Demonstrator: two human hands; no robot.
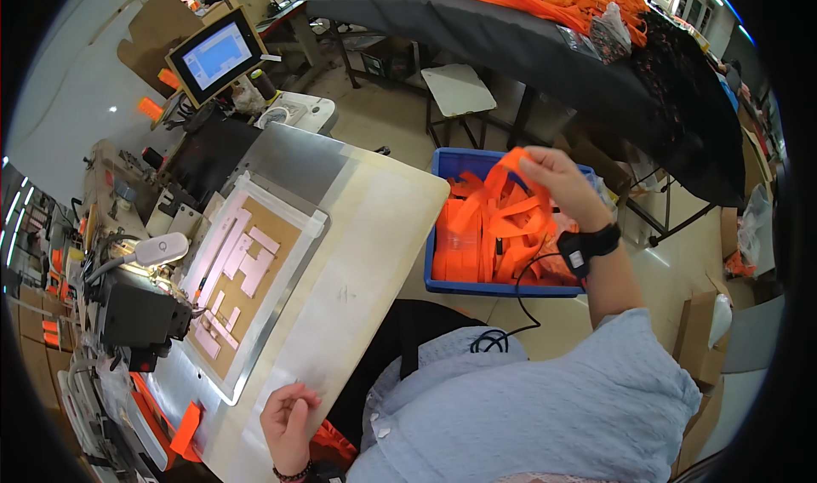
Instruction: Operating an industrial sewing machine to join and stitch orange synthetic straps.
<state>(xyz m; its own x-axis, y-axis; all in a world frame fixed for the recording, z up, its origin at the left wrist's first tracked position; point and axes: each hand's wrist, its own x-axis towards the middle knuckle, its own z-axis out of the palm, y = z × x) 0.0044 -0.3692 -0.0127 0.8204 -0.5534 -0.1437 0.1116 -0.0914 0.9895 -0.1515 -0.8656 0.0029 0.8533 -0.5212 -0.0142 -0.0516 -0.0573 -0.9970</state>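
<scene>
Over the blue bin (481,289) at the right, my right hand (551,175) is closed on an orange fabric strap (514,165), raised in a loop. The strap hangs down among more folded orange straps (464,245) in the bin. My left hand (289,419) is over the near edge of the pale worktable (345,300), its fingers loosely curled and the thumb a little apart. Nothing shows in it. Orange fabric (332,445) lies just beside and below that wrist, partly hidden.
A sewing machine head (140,313) stands left, beside a framed template (255,279) with pink pieces. A lit screen (217,57) is behind it. An orange strip (185,432) lies near the table's front left. A white stool (459,90) and dark-covered table (511,49) stand beyond.
</scene>
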